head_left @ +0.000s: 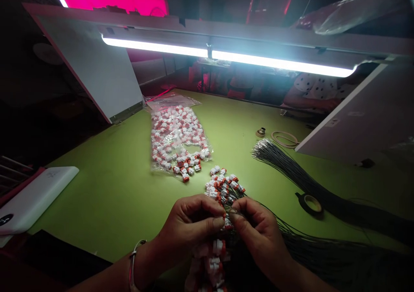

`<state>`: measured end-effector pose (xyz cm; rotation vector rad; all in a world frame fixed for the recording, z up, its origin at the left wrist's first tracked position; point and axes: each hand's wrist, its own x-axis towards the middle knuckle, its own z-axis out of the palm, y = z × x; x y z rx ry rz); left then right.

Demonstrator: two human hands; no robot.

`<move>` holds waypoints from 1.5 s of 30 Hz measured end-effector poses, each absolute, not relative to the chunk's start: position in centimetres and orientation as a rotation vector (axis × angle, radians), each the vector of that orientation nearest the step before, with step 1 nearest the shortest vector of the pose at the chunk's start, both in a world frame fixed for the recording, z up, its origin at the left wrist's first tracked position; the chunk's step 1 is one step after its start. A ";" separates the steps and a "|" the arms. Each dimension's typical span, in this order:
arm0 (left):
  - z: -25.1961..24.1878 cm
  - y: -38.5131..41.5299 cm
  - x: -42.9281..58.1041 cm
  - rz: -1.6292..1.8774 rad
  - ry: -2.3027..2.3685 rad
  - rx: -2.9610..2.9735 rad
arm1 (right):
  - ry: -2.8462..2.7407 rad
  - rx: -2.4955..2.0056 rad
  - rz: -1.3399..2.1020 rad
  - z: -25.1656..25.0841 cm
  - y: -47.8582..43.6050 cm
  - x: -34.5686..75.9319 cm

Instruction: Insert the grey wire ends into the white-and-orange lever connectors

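My left hand [190, 225] and my right hand [257, 231] meet near the front edge of the green table [110, 188], fingers pinched together on a small red-and-white connector [227, 223] with thin dark wire. Just beyond the fingertips lies a cluster of wired connectors [223, 184]. More wired connectors [211, 262] hang below my hands. A clear bag of loose red-and-white connectors [176, 139] lies further back, spilling at its near end. A long bundle of dark wires [310, 184] runs across the right side.
A roll of tape [311, 203] lies beside the wire bundle. A white flat device [35, 197] rests at the left edge. A beige ring [284, 139] and a small metal part [260, 132] sit far right. A lit tube lamp [226, 57] hangs overhead. Another person's spotted sleeve [315, 87] shows behind.
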<state>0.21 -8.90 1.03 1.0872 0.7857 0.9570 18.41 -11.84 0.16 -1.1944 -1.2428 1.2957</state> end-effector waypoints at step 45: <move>1.4 -6.7 -0.7 0.870 0.808 0.790 | -1.041 -1.178 1.347 0.8 -10.9 17.5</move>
